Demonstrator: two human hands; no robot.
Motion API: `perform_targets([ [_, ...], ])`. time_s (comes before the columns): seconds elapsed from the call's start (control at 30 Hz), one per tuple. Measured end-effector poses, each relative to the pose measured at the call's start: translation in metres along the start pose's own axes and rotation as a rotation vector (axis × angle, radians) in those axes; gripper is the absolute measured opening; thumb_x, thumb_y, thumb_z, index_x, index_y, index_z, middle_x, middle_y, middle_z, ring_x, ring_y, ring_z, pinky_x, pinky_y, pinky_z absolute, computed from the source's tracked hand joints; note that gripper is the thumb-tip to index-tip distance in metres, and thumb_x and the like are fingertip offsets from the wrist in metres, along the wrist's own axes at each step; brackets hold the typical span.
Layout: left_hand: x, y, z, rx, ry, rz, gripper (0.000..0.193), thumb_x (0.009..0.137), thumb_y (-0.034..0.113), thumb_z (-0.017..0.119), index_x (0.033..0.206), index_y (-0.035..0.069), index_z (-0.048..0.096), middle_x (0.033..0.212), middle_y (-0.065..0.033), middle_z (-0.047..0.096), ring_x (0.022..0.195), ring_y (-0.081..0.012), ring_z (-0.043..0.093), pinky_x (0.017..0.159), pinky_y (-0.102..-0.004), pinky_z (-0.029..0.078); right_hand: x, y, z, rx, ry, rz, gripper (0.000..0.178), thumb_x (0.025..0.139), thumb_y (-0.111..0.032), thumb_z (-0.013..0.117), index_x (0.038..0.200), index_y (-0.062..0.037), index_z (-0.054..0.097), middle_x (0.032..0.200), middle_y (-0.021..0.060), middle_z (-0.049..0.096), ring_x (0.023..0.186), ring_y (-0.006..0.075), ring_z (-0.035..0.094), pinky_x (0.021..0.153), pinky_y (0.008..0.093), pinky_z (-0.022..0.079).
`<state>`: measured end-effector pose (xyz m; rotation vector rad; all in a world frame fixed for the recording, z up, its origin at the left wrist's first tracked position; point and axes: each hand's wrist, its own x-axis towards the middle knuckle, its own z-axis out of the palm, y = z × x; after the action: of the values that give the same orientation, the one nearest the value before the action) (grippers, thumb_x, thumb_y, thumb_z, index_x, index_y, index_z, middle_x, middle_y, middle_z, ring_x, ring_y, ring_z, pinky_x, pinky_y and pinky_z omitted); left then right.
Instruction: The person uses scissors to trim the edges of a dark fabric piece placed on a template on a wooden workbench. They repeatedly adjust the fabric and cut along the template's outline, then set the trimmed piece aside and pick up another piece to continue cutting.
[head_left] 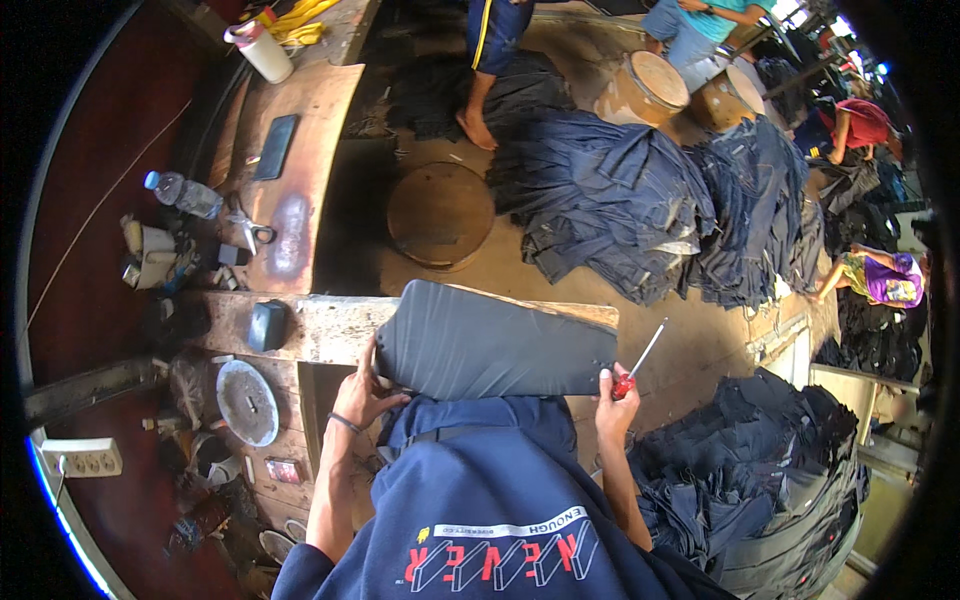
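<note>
A flat black panel [500,345], smooth with faint pale streaks, lies across the front of my body, its far edge over a worn wooden plank [335,328]. My left hand [358,396] grips the panel's left end, thumb and fingers round the near corner. At the other end, my right hand [614,408] is closed round the red handle of a screwdriver [625,386]. Its metal shaft points up and away to the right. The right fingertips are close against the panel's right edge; whether they also grip it I cannot tell.
On the left bench stand a phone [277,147], scissors [245,222], a water bottle [184,195] and a dark block [266,326]. Large heaps of dark denim [610,195] lie ahead and at right [730,460]. A round wooden stool [441,215] stands ahead. Several people are beyond.
</note>
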<state>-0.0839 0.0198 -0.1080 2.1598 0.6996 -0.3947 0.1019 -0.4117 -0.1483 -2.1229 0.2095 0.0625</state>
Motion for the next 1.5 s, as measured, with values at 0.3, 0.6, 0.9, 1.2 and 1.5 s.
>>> perform_targets([
  [0.3,0.013,-0.004,0.001,0.179,0.008,-0.018,0.133,0.069,0.038,0.097,0.164,0.009,0.008,0.075,-0.0135,0.074,0.072,-0.0308,0.075,0.071,-0.0400,0.062,0.014,-0.036,0.004,-0.276,0.055,-0.111,0.035,0.095,-0.025,0.078,0.117,0.0021,0.075,0.097,0.0163,0.076,0.083,0.0270,0.072,0.081,0.0407,0.056],
  [0.6,0.012,0.001,0.004,0.169,0.113,-0.050,0.122,0.066,0.048,0.097,0.160,0.016,0.026,0.069,-0.0054,0.070,0.063,-0.0245,0.071,0.063,-0.0384,0.058,0.021,-0.032,0.009,-0.140,0.073,0.002,0.036,0.095,-0.025,0.080,0.116,0.0029,0.076,0.100,0.0151,0.077,0.087,0.0219,0.072,0.084,0.0374,0.056],
  [0.9,0.013,0.002,0.008,0.115,0.129,-0.042,0.124,0.067,0.045,0.098,0.161,0.012,0.025,0.069,-0.0075,0.071,0.062,-0.0250,0.071,0.063,-0.0373,0.059,0.021,-0.030,0.015,-0.099,0.115,0.113,0.035,0.094,-0.029,0.080,0.114,-0.0007,0.077,0.092,0.0150,0.076,0.081,0.0232,0.071,0.079,0.0388,0.056],
  [1.2,0.010,0.000,0.017,0.098,0.158,-0.028,0.126,0.070,0.044,0.096,0.163,0.008,0.020,0.069,-0.0083,0.070,0.062,-0.0239,0.072,0.061,-0.0354,0.059,0.030,-0.045,0.011,-0.291,0.112,-0.072,0.033,0.093,-0.029,0.081,0.111,-0.0021,0.077,0.082,0.0139,0.071,0.070,0.0255,0.065,0.071,0.0400,0.052],
  [1.5,0.006,0.008,0.019,0.084,0.174,-0.068,0.123,0.073,0.045,0.095,0.163,0.007,0.020,0.072,-0.0092,0.072,0.066,-0.0260,0.075,0.066,-0.0358,0.061,0.049,-0.041,0.017,-0.215,0.077,-0.087,0.032,0.094,-0.027,0.080,0.109,0.0007,0.077,0.088,0.0133,0.074,0.076,0.0206,0.067,0.077,0.0367,0.054],
])
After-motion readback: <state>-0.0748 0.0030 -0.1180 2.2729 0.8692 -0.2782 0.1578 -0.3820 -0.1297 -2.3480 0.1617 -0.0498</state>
